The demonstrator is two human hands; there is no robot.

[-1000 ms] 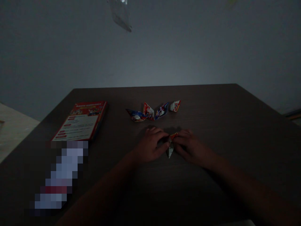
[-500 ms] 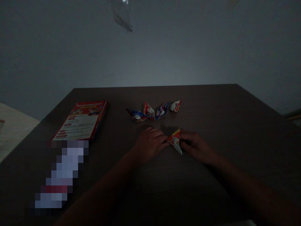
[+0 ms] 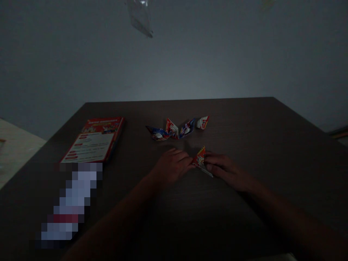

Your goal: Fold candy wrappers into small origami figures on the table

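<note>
Between my two hands is a folded paper piece (image 3: 200, 159), pointed, with red, yellow and white print. My left hand (image 3: 174, 165) pinches its left corner with thumb and forefinger, the other fingers curled. At its right side, my right hand (image 3: 223, 167) grips the paper with thumb and fingers, the tips partly hidden behind it. Just beyond, several similar folded paper pieces stand in a loose row: a blue one (image 3: 158, 134), a red and white one (image 3: 172, 129), another blue one (image 3: 187, 128) and a small white and red one (image 3: 202, 123).
A stack of printed sheets or booklets (image 3: 94, 146) with a red header lies on the left of the dark wooden table (image 3: 239, 116). Below it is a blurred-out pale strip (image 3: 69, 203). A clear plastic bag (image 3: 140, 18) hangs against the grey wall (image 3: 217, 54).
The paper in my hands has turned and tilted, its top point now a little further left and its lower edge shifted right. My right hand has moved slightly left.
</note>
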